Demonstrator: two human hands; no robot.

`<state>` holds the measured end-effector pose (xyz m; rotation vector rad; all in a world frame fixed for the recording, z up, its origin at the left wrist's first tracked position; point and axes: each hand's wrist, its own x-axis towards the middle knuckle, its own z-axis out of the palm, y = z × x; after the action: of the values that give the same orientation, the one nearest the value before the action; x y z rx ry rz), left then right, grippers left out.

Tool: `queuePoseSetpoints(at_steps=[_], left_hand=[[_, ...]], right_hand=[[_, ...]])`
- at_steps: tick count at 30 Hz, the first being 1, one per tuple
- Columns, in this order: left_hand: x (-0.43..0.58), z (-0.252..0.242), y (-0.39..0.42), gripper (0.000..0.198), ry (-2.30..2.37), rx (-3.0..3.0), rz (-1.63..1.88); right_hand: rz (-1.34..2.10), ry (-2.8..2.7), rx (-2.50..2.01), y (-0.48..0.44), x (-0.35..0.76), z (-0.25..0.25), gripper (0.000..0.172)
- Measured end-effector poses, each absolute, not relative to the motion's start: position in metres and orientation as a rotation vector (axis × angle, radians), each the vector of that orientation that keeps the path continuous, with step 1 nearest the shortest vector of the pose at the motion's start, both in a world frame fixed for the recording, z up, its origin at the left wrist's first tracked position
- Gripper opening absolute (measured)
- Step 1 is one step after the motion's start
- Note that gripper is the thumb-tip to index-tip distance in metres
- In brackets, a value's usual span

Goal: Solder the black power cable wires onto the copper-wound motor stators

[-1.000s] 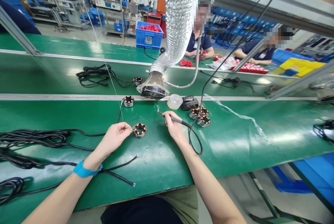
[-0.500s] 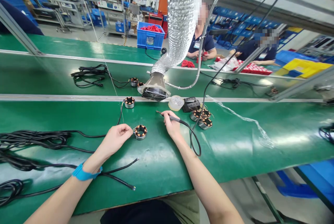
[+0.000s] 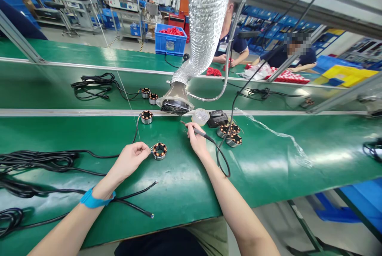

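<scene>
My left hand, with a blue band on its wrist, is closed in a pinch at the left side of a motor stator with copper windings. Thin wire ends run from the stator into the fingertips; the cable behind is partly hidden by the hand. In my right hand is a soldering iron, held like a pen, its tip pointing left below the fume hood. The tip is apart from the stator. A pale round container sits just beyond the right hand.
Near the rail stands another wired stator. Several stators cluster on the right beside a black block. Coiled black cables cover the left. A plastic strip lies rightward. Two people sit across the bench.
My right hand has lifted the soldering iron slightly away, toward the fume hood. The left hand keeps its pinch beside the stator. The whole view has shifted a little.
</scene>
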<state>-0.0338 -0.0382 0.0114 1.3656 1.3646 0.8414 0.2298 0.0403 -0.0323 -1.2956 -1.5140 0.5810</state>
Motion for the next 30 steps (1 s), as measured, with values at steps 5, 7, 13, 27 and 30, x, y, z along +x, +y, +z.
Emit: queuePoseSetpoints(at_steps=[5, 7, 13, 27, 30], left_hand=[[-0.034, 0.013, -0.039, 0.024, 1.364, 1.367, 0.842], [-0.034, 0.012, -0.039, 0.024, 1.360, 1.367, 0.842], [-0.037, 0.007, -0.037, 0.024, 1.339, 1.373, 0.845], [-0.035, 0.002, -0.036, 0.025, 1.290, 1.348, 0.896], [-0.035, -0.002, -0.035, 0.024, 1.284, 1.362, 0.901]], right_hand=[[0.599, -1.551, -1.304, 0.041, 0.229, -0.034, 0.035], [0.598, -1.552, -1.312, 0.041, 0.229, -0.035, 0.035], [0.610, -1.552, -1.336, 0.041, 0.229, -0.034, 0.035], [0.748, -1.719, -1.208, 0.064, 0.183, -0.018, 0.029], [0.764, -1.734, -1.175, 0.073, 0.170, -0.021, 0.029]])
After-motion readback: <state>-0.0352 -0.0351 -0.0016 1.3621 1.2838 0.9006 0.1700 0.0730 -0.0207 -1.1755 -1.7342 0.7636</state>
